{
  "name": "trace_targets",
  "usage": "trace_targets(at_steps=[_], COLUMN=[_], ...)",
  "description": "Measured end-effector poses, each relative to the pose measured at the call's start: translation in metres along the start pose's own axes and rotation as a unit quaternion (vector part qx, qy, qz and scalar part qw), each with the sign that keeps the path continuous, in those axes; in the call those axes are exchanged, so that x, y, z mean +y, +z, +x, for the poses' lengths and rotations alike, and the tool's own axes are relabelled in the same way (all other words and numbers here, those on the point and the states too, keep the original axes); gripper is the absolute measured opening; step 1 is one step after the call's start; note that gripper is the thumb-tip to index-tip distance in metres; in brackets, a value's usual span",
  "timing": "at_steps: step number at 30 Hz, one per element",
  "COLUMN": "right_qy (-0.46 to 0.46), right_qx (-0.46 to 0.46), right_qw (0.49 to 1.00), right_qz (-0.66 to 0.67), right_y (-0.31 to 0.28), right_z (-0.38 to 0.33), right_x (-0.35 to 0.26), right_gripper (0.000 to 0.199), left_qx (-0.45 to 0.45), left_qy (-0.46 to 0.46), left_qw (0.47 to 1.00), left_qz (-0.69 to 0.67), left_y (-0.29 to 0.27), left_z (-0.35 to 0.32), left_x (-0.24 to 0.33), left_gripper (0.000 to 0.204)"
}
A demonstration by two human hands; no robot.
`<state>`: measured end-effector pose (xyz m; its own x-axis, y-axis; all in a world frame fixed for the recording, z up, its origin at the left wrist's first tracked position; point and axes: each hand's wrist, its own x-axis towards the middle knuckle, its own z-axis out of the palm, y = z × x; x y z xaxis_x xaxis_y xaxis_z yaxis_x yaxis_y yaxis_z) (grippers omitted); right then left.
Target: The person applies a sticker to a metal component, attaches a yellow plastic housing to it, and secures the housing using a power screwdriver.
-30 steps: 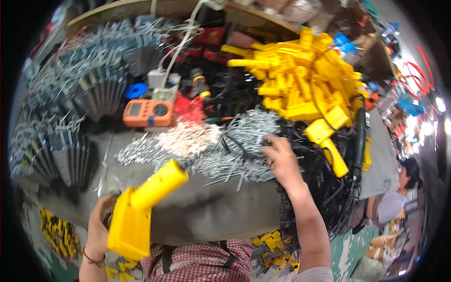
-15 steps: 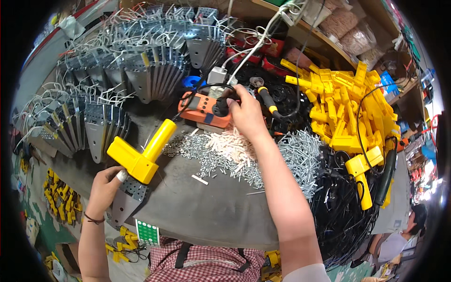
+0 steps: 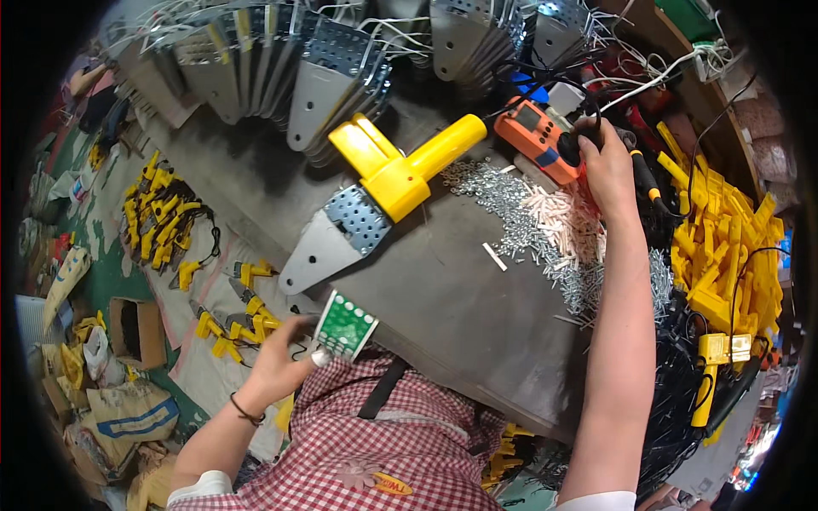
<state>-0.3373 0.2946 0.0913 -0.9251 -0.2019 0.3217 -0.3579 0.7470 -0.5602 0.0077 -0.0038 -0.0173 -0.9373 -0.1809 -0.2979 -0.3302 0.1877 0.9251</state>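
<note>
**Two hands, two jobs at one tabletop**

Two hands work apart. The left hand (image 3: pixel 277 366), near the body, pinches a small green board (image 3: pixel 345 324) by its lower edge, keeping its face in view. The right hand (image 3: pixel 607 162) reaches far right, fingers closed over the dial of an orange meter (image 3: pixel 538 136), beside a black lead. Between them a yellow tool (image 3: pixel 400 170) lies flat on the tabletop (image 3: pixel 443 289), its perforated plate pointing near-left. Screws (image 3: pixel 511 204) and white plugs (image 3: pixel 567 226) lie heaped under the right forearm.

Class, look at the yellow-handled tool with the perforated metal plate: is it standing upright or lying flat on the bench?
Lying flat. The yellow-handled tool rests on its side on the grey bench, its perforated metal plate flat against the surface; neither hand touches it.
</note>
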Motion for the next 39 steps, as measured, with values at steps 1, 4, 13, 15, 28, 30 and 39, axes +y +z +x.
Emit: trace_targets(at_steps=[1, 4, 13, 15, 28, 30, 39], right_qy=[-0.006, 0.012, 0.032, -0.122, -0.156, -0.160, -0.159], right_qx=[0.006, -0.035, 0.138, -0.188, -0.241, -0.237, -0.081], right_qw=[1.000, 0.998, 0.990, 0.964, 0.939, 0.942, 0.964], right_qz=[-0.006, 0.044, 0.006, 0.141, 0.188, 0.176, 0.199], right_y=[0.002, 0.003, 0.052, 0.062, 0.086, 0.086, 0.088], right_z=[0.001, 0.004, -0.125, -0.185, -0.232, -0.233, -0.128], right_x=[-0.002, 0.015, -0.069, -0.131, -0.144, -0.145, -0.125], right_gripper=[0.019, 0.019, 0.043, 0.020, 0.021, 0.020, 0.012], left_qx=[0.004, -0.068, -0.040, -0.029, 0.001, 0.004, 0.086], left_qy=[0.002, -0.094, -0.046, -0.005, 0.217, 0.213, 0.310], left_qw=[1.000, 0.975, 0.993, 0.998, 0.961, 0.962, 0.899], left_qz=[-0.001, -0.189, -0.096, -0.063, 0.174, 0.171, 0.298], left_y=[0.003, 0.003, 0.001, -0.002, 0.001, 0.002, -0.031], left_z=[-0.002, 0.001, -0.010, -0.013, 0.002, 0.002, 0.039], left_x=[0.000, 0.004, 0.005, 0.005, 0.043, 0.043, 0.088], left_gripper=[0.041, 0.045, 0.022, 0.022, 0.018, 0.018, 0.021])
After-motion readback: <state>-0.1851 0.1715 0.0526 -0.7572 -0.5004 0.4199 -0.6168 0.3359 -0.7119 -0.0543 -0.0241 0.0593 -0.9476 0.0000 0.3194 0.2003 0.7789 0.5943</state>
